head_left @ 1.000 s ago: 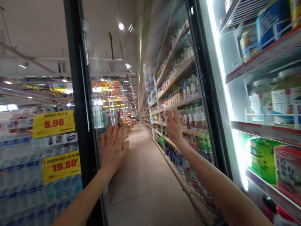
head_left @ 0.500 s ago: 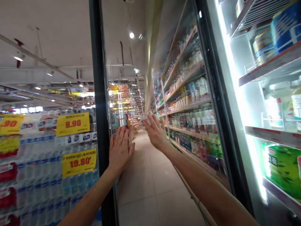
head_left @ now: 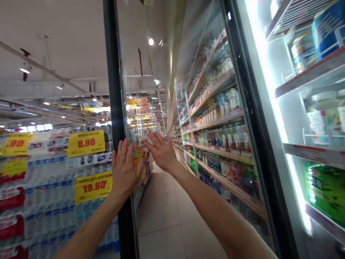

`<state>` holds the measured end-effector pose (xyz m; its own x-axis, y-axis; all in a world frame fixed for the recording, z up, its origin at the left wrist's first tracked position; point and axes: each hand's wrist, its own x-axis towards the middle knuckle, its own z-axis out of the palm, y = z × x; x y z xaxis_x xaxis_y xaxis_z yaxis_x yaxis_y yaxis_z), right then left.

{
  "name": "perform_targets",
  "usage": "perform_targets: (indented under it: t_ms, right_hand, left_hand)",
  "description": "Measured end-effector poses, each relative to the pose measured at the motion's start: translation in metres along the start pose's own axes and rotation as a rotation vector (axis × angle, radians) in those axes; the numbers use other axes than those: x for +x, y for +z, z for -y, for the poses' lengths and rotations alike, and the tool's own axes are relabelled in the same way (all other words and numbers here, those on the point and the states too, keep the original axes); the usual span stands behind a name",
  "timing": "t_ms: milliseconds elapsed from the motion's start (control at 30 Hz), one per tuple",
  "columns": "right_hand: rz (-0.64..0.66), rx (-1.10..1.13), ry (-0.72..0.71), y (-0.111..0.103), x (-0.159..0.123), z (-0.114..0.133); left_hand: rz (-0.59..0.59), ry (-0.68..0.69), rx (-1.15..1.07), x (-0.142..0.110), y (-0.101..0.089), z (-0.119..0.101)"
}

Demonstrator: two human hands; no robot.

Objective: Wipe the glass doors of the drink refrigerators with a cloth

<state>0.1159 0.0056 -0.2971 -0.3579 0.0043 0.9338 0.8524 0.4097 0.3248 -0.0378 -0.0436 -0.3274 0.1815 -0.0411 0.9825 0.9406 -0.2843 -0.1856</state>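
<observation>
A glass cooler door [head_left: 210, 21] with a black frame [head_left: 115, 90] stands open in front of me. My left hand [head_left: 125, 168] lies flat on the frame's left edge, fingers stretched out and holding nothing. Under the fingers of my right hand [head_left: 163, 153] is a crumpled white cloth [head_left: 145, 141], pressed against the pane just right of my left hand. The hand covers part of the cloth, so its full size is hidden.
Lit cooler shelves [head_left: 309, 77] with cans, bottles and a green pack [head_left: 326, 190] are at the right. Stacked water bottles [head_left: 51, 201] with yellow price signs [head_left: 86, 143] stand at the left. Floor tiles [head_left: 164, 216] and more bottle shelves show in the glass.
My right hand has slid left across the glass with the cloth, closer to my left hand. My left hand has shifted slightly left onto the frame.
</observation>
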Motion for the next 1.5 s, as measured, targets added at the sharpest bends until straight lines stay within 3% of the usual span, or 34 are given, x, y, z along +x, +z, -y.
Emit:
perform_targets:
  t_ms: [100, 133, 200, 300, 367, 433, 567, 600, 667, 767, 833, 867, 1000, 1067, 1167, 1200, 1367, 1433, 1500]
  right_hand:
    - [-0.067, -0.022, 0.288, -0.002, 0.014, -0.004]
    - [-0.082, -0.020, 0.322, -0.002, 0.014, -0.002]
    - [-0.077, 0.000, 0.188, -0.001, 0.007, 0.008]
    - [-0.017, 0.021, -0.194, 0.002, -0.021, 0.030]
    - [0.001, 0.020, -0.318, 0.003, -0.038, 0.031]
    - [-0.019, 0.005, -0.241, 0.001, -0.046, 0.015]
    - [-0.123, -0.073, 0.292, -0.008, -0.047, -0.030]
    - [-0.137, -0.085, 0.362, -0.009, -0.050, -0.034]
    - [-0.133, -0.079, 0.309, -0.009, -0.063, -0.030]
    - [-0.073, -0.036, -0.013, -0.005, -0.093, -0.009]
    - [-0.068, -0.022, -0.095, -0.005, -0.109, -0.006]
    - [-0.089, -0.030, -0.047, -0.005, -0.114, -0.009]
    - [-0.205, -0.113, 0.365, -0.010, -0.124, -0.032]
    - [-0.194, -0.112, 0.344, -0.010, -0.132, -0.036]
    - [-0.136, -0.087, 0.132, -0.011, -0.149, -0.041]
    - [-0.137, -0.098, 0.132, -0.012, -0.155, -0.046]
    - [-0.251, -0.211, 0.571, -0.019, -0.172, -0.078]
    - [-0.199, -0.191, 0.508, -0.019, -0.180, -0.076]
    - [-0.106, -0.147, 0.328, -0.018, -0.191, -0.070]
  left_hand:
    - [-0.016, -0.031, 0.000, 0.003, -0.003, 0.005]
    - [-0.019, -0.037, 0.000, 0.004, -0.004, 0.005]
    - [-0.028, -0.036, 0.006, 0.005, -0.006, 0.005]
    - [-0.026, -0.022, 0.010, 0.003, -0.008, 0.004]
    - [-0.015, -0.009, 0.007, 0.000, -0.009, 0.003]
    - [-0.006, 0.005, 0.003, -0.004, -0.008, 0.002]
    - [0.030, 0.027, -0.018, -0.015, -0.001, -0.009]
    - [0.034, 0.032, -0.026, -0.017, 0.002, -0.013]
    - [0.031, 0.037, -0.036, -0.021, 0.006, -0.020]
    - [0.021, 0.026, -0.044, -0.025, 0.011, -0.024]
    - [0.022, 0.027, -0.050, -0.028, 0.013, -0.024]
    - [0.028, 0.030, -0.052, -0.031, 0.014, -0.023]
    - [0.090, 0.064, -0.064, -0.047, 0.020, -0.027]
    - [0.142, 0.102, -0.067, -0.059, 0.024, -0.035]
    - [0.187, 0.190, -0.061, -0.076, 0.030, -0.050]
    - [0.194, 0.218, -0.054, -0.081, 0.033, -0.053]
    - [0.186, 0.272, -0.014, -0.098, 0.043, -0.057]
    - [0.179, 0.265, -0.013, -0.101, 0.047, -0.054]
    - [0.176, 0.260, -0.022, -0.102, 0.050, -0.052]
